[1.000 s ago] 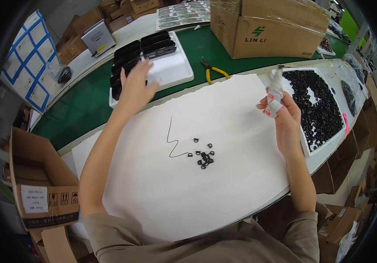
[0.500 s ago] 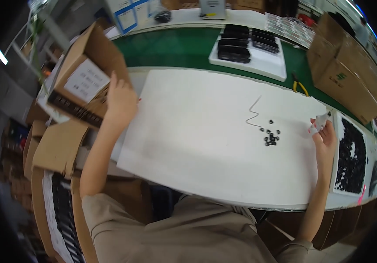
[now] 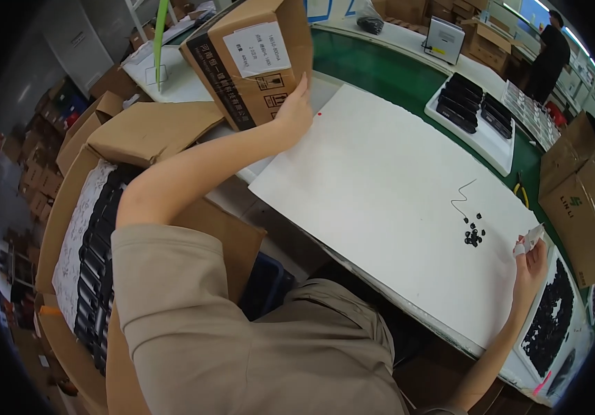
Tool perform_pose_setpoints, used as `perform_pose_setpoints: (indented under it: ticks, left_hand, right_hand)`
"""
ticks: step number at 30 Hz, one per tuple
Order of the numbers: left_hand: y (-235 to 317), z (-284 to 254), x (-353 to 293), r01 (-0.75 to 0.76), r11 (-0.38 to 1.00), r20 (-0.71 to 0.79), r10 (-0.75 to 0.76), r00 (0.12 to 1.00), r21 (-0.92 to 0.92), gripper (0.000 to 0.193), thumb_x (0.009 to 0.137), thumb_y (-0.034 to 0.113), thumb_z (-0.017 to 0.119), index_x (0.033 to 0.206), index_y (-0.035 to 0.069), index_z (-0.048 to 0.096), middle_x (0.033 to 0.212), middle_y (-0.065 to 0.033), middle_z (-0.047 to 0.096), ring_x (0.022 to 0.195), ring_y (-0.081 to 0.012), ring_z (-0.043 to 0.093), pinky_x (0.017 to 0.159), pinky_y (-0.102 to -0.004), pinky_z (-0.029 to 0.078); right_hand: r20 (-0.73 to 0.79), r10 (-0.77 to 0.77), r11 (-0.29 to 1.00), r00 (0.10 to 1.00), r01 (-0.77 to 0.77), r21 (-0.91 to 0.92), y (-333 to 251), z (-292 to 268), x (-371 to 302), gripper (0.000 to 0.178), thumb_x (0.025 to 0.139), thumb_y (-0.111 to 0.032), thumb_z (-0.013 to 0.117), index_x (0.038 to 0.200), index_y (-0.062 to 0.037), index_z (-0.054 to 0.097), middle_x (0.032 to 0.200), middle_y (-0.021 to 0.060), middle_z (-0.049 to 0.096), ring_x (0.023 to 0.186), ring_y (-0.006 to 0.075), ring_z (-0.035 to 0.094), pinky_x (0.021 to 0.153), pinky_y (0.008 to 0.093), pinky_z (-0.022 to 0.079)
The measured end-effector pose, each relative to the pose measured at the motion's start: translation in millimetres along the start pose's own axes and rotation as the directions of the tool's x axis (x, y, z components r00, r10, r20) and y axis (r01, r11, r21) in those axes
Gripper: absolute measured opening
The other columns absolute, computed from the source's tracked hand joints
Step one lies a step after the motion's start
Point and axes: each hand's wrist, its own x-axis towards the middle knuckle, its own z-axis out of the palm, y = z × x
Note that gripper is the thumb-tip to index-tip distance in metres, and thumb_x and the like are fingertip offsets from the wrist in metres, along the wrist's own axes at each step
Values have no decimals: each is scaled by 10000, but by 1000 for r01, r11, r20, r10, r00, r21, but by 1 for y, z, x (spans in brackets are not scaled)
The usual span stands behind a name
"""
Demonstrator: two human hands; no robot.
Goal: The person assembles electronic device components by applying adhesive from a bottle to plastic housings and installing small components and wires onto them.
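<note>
My left hand (image 3: 295, 117) is at the side of a brown cardboard box (image 3: 280, 19) with a white label, on the table's far left. Its fingers bend against the box edge, and some fingertips are hidden. In my right hand (image 3: 532, 261), pinched between thumb and fingers, is a small crumpled whitish piece (image 3: 534, 236), perhaps paper or film. A cluster of small black parts (image 3: 474, 238) lies on the white board (image 3: 380, 200), left of my right hand. Beside them is a thin bent grey wire or line (image 3: 458, 200).
A white tray of small black pieces (image 3: 550, 311) is right of my right hand. Behind stand a tray of black cases (image 3: 460, 104), yellow-handled pliers (image 3: 521, 190) and another carton (image 3: 577, 214). An open carton of black parts (image 3: 97, 256) stands at my left. A person (image 3: 546, 59) stands far right.
The view has turned left, so the table appears slanted and shifted right. My left hand is still at the box, now lower along its side. My right hand keeps the whitish piece.
</note>
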Motion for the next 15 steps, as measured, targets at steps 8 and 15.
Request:
perform_pose_setpoints:
  ticks: [8, 15]
  left_hand:
    - [-62, 82, -22, 120, 992, -554, -80, 829, 37, 54, 745, 146, 521, 773, 108, 547, 780, -40, 524, 874, -206, 529, 1047, -485, 284]
    - [-40, 111, -16, 2, 999, -327, -20, 945, -54, 129, 780, 203, 511, 803, 164, 632, 892, -17, 552, 945, -208, 522, 910, -433, 378]
  right_hand:
    - [16, -19, 1000, 1000, 19, -4, -4, 7, -3, 299, 803, -74, 566, 1085, 8, 511, 952, 76, 610, 882, 124, 577, 828, 248, 421]
    - [60, -52, 999, 997, 51, 18, 8, 2, -2, 274, 817, -71, 564, 1074, 7, 510, 946, 55, 599, 866, 108, 567, 795, 237, 426]
